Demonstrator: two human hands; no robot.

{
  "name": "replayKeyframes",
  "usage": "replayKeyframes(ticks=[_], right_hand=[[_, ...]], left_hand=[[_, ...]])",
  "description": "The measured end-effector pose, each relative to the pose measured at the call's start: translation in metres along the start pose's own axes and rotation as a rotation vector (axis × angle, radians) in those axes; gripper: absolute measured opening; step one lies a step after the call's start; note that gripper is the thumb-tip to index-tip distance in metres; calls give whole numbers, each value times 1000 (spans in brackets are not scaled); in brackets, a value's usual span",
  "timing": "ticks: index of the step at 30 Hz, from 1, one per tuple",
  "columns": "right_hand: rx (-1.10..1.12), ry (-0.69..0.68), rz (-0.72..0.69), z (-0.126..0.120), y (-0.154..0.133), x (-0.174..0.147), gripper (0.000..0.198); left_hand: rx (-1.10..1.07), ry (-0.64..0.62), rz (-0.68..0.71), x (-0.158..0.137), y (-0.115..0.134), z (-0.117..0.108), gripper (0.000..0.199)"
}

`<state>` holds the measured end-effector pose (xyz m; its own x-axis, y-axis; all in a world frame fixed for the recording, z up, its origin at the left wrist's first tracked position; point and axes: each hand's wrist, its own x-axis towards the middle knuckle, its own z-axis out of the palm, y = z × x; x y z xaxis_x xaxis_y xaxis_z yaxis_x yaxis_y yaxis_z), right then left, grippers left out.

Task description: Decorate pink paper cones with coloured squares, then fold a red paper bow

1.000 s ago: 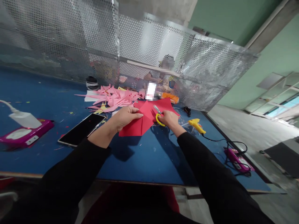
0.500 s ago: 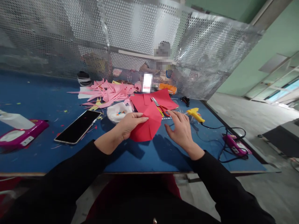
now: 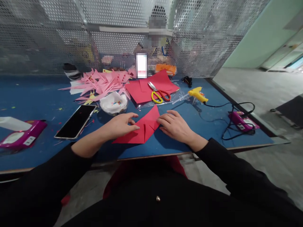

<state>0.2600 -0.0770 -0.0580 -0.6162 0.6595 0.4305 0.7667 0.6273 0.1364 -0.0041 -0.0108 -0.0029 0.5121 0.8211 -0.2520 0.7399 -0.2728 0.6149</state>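
Blue tabletop point(image 3: 42, 104), red paper point(image 3: 148, 120) near front edge point(image 3: 142, 157), left hand point(image 3: 120, 126) and right hand point(image 3: 174, 127) alongside, fingers apart.

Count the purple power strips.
2: the left strip, left of the phone; the right strip, right of the glue gun. Behind the mesh, some may be hidden.

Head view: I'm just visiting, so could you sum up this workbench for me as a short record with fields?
Surface: blue table
Left hand: thumb and fingers apart, at the left side of the creased red paper; contact unclear
Right hand: fingertips at the paper's right edge
Scissors: one yellow and one red handle, lying on red sheets
Left of the sheets: pink paper pieces, white-lined bowl of small coloured bits, dark-screened phone
Right of the sheets: yellow glue gun
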Motion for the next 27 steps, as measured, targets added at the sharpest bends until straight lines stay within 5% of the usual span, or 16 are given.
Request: replayKeyframes(ticks=[4,9,13,19,27], right_hand=[[19,-5,-63,1,-3,3,27],[36,-38,-106,5,-5,6,32],[2,-72,-84,8,-10,7,33],[-57,-118,-22,6,-19,8,29],[-208,-223,-131,-4,-29,16,25]], left_hand=[[147,28,64,-7,-1,-1,55],[434,252,246,-8,10,0,27],[175,65,544,17,11,16,21],[23,-43,486,45,-7,33,15],[-129,-45,469,46,-14,34,20]])
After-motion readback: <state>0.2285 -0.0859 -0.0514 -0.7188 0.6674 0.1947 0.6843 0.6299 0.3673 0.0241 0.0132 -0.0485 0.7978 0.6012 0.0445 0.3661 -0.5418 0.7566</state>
